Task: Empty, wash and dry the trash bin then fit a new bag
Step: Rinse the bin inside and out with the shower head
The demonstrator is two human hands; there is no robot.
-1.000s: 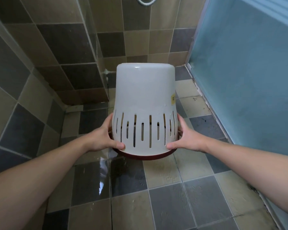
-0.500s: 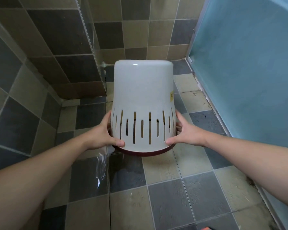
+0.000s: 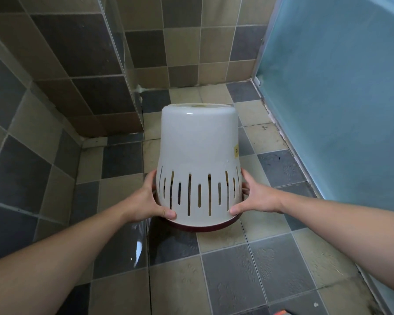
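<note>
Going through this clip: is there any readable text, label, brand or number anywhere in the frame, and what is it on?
Yellow sticker on the side of the upturned white trash bin: dark print, too small and blurred to read.
No other text shows on the bin, which the left hand and right hand hold, nor on the tiled floor or the blue panel.

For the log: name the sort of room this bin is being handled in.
Most likely a bathroom or shower area: wet, glossy tiled floor, tiled walls, a glass partition. Both hands hold the upturned bin.
</note>
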